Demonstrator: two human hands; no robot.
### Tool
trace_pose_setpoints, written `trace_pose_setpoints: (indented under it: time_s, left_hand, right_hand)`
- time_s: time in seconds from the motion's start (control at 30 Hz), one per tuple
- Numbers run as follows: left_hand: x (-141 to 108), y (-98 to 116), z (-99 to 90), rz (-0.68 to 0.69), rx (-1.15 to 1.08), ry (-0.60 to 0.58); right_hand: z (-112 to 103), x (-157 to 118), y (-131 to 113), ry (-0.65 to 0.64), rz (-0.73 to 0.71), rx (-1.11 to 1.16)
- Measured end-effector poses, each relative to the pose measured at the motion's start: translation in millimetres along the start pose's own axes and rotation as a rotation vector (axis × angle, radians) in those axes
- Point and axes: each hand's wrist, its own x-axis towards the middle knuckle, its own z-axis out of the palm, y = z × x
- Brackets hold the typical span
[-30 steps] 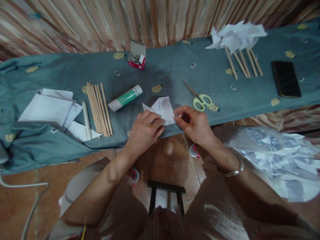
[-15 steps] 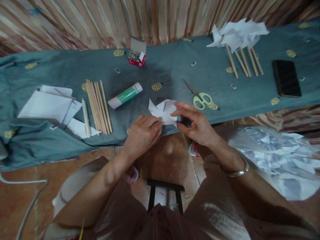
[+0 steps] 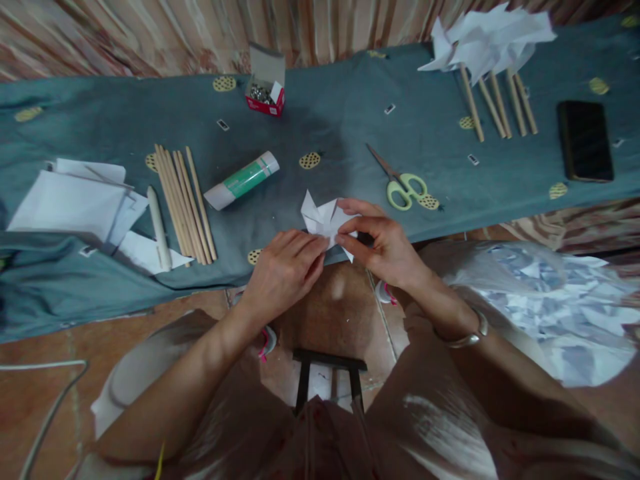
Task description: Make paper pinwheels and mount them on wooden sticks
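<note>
A small white folded paper pinwheel [image 3: 320, 217] is between my hands at the table's front edge. My left hand [image 3: 290, 265] pinches its lower left part near the centre. On its right side, my right hand [image 3: 383, 243] has thumb and fingers closed on a paper flap. One pointed tip stands up at the upper left, and another sticks out below my right fingers. Green-handled scissors [image 3: 399, 183] lie just behind my right hand. A green and white glue stick [image 3: 243, 180] rests behind my left hand.
Wooden sticks [image 3: 185, 207], a white pen-like tool [image 3: 159, 230] and paper sheets [image 3: 70, 203] lie left. Behind is an open red box [image 3: 265, 93] of metal pins. Finished pinwheels [image 3: 493, 40] and a phone [image 3: 585, 140] lie right; a bag of paper scraps [image 3: 565, 300] is below.
My right fingers have moved inward over the paper, bringing its right flap toward the centre. The view has shifted slightly, so the table items sit higher in it.
</note>
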Motion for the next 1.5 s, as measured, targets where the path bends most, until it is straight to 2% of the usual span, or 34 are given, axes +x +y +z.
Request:
trace_pose_setpoints:
  time_s: [0.17, 0.43, 0.9, 1.23, 1.5]
  left_hand:
    - [1.4, 1.2, 1.3, -0.017, -0.112, -0.014]
    - [1.7, -0.9, 8.2, -0.012, -0.125, 0.021]
    - [3.9, -2.4, 9.3, -0.121, -0.180, 0.013]
    - [5.4, -2.3, 9.2, -0.152, -0.224, 0.003]
    - [5.7, -2.4, 11.1, -0.134, -0.209, 0.028]
  right_hand:
    - [4.5, 0.7, 0.0, 0.046, 0.029, -0.045]
    - [12.8, 1.9, -0.1, 0.111, 0.052, -0.083]
    - [17.1, 3.0, -2.7, 0.141, 0.050, -0.161]
    - [18.6, 2.2, 1.2, 0.162, 0.050, -0.125]
    - [19.4, 1.3, 0.9, 0.146, 0.044, -0.197]
